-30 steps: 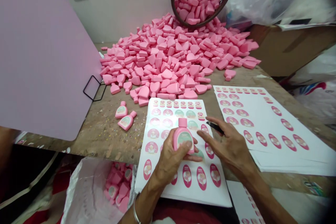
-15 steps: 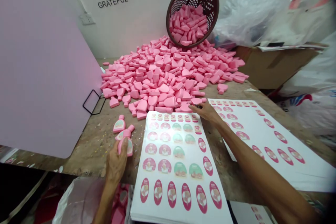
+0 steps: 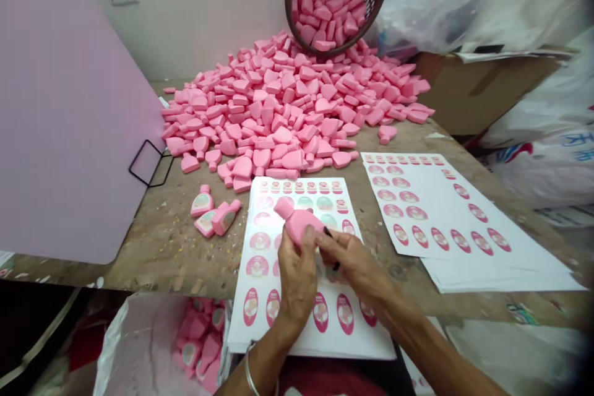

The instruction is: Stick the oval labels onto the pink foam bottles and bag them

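My left hand (image 3: 297, 278) grips the bottle (image 3: 301, 223), cap (image 3: 283, 206) toward ten o'clock; my right hand (image 3: 353, 257) holds a dark tool (image 3: 327, 232). The bottle seems light, stiff: pinch its sides.

We've got a worn wooden bench (image 3: 171, 260), flecked with coloured specks. On it we see: big pink bottle pile (image 3: 278, 99) toward the back, one stray bottle (image 3: 387, 133) just off its right side, three labelled bottles (image 3: 205, 221) bunched front left, sticker-sheet stack (image 3: 331, 334) centre, overhanging the front edge, more sticker sheets (image 3: 445, 210) overlapping at right.
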`<move>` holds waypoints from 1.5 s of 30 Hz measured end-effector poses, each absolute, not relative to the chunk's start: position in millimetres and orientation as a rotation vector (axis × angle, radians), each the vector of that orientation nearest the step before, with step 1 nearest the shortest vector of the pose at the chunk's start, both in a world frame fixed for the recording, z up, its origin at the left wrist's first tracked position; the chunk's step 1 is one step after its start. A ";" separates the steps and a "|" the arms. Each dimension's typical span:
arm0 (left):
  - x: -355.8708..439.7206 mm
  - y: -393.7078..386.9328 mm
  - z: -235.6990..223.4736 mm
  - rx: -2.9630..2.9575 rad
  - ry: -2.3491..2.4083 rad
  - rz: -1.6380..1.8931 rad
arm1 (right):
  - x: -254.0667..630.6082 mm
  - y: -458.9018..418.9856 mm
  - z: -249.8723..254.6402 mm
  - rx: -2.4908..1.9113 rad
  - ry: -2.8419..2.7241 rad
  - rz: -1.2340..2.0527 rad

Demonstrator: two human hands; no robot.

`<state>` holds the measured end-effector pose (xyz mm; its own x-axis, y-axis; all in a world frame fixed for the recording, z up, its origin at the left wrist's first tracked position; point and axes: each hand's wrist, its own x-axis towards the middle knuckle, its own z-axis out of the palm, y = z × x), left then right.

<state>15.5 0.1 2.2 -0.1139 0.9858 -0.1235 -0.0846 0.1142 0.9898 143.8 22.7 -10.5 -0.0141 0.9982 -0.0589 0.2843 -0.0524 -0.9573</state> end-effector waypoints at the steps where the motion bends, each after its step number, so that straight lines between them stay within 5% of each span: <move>1: 18.9 -1.4 1.3 0.944 1.293 1.276 | 139.5 9.4 -12.1 -1.418 -1.429 1.202; 3: 17.2 -4.0 0.2 0.874 1.272 1.304 | 144.2 -8.1 -18.1 -1.441 -1.458 1.183; 9: 4.3 -23.2 -5.9 0.937 1.225 1.001 | 196.3 -27.9 -50.5 -1.650 -1.806 0.311; 16: 18.7 -42.8 -27.1 0.952 1.173 0.827 | 190.9 -36.9 -53.0 -1.538 -2.076 -0.050; 33: 18.8 -40.2 -27.9 0.875 1.143 0.905 | 187.5 -41.7 -52.6 -1.461 -1.953 0.066; 45: 12.2 -35.8 -28.5 0.541 0.966 0.987 | 182.0 -31.5 -14.1 -1.605 -1.330 0.838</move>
